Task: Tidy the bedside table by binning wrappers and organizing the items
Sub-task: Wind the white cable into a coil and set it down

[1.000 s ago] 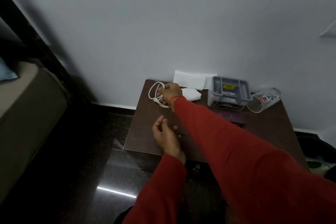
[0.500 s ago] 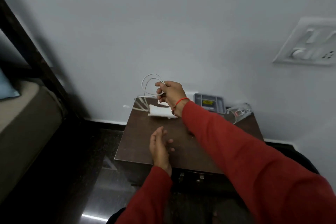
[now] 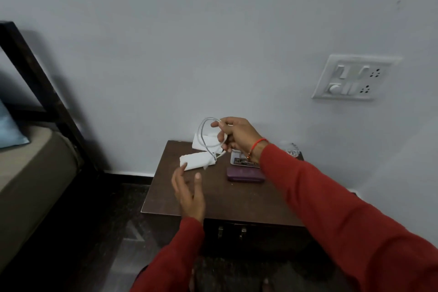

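Presently, right hand (image 3: 239,136): grip clenched round a looped white cable (image 3: 205,136), raised above the desk (image 3: 227,199) at its back edge. Left hand (image 3: 189,193): released, fingers spread, beside the white wrapper (image 3: 196,161); purple case (image 3: 245,176) nearby.

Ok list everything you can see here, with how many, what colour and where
bedside table: one, dark brown, by the wall
cable: one, white, looped, held above the table
folded paper: one, white, table's back left
purple case: one, mid table
grey tray: one, partly hidden behind the wrist
switch panel: one, white, on the wall
bed: one, at left
left hand: open, over the table
right hand: grips the cable
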Available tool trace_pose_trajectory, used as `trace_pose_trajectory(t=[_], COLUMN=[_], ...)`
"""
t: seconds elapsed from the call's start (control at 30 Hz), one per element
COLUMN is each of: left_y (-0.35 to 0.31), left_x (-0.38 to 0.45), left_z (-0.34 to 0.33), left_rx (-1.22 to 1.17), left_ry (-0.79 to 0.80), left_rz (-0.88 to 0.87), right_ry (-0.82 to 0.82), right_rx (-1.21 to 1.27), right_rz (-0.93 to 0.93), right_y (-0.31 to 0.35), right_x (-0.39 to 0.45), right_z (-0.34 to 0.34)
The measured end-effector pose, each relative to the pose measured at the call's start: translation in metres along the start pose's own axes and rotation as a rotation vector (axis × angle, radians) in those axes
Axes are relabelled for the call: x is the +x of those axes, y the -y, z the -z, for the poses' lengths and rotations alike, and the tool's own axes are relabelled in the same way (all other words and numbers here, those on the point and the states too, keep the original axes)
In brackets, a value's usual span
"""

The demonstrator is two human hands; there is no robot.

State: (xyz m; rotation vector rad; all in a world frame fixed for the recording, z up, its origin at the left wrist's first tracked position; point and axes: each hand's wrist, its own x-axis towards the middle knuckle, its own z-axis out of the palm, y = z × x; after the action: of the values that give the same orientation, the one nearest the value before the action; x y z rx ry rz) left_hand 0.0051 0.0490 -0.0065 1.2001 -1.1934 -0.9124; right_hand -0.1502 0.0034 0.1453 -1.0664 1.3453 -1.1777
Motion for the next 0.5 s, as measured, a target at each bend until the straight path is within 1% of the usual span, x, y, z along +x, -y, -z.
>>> trace_pose_trajectory(t=[0.03, 0.13, 0.23, 0.3, 0.37, 0.5], left_y=[-0.011, -0.055, -0.091, -0.109, -0.123, -0.135], left_x=[0.004, 0.017, 0.029, 0.036, 0.038, 0.031], left_z=[0.000, -0.009, -0.023, -0.028, -0.027, -0.014], left_rx=[0.018, 0.060, 0.092, 0.042, 0.043, 0.203], left_ry=[0.046, 0.237, 0.390, 0.404, 0.382, 0.363], left_rz=[-0.059, -0.120, -0.163, -0.167, -0.151, -0.072], right_ry=[0.025, 0.057, 0.003, -0.090, -0.196, -0.399], right_rx=[-0.007, -0.015, -0.036, -0.065, -0.091, -0.066], right_rz=[-0.002, 0.023, 0.092, 0.143, 0.181, 0.224], right_y=[0.001, 0.007, 0.022, 0.034, 0.045, 0.064], right_x=[-0.009, -0.035, -0.055, -0.067, -0.079, -0.100], right_z=[0.005, 0.018, 0.029, 0.039, 0.054, 0.092])
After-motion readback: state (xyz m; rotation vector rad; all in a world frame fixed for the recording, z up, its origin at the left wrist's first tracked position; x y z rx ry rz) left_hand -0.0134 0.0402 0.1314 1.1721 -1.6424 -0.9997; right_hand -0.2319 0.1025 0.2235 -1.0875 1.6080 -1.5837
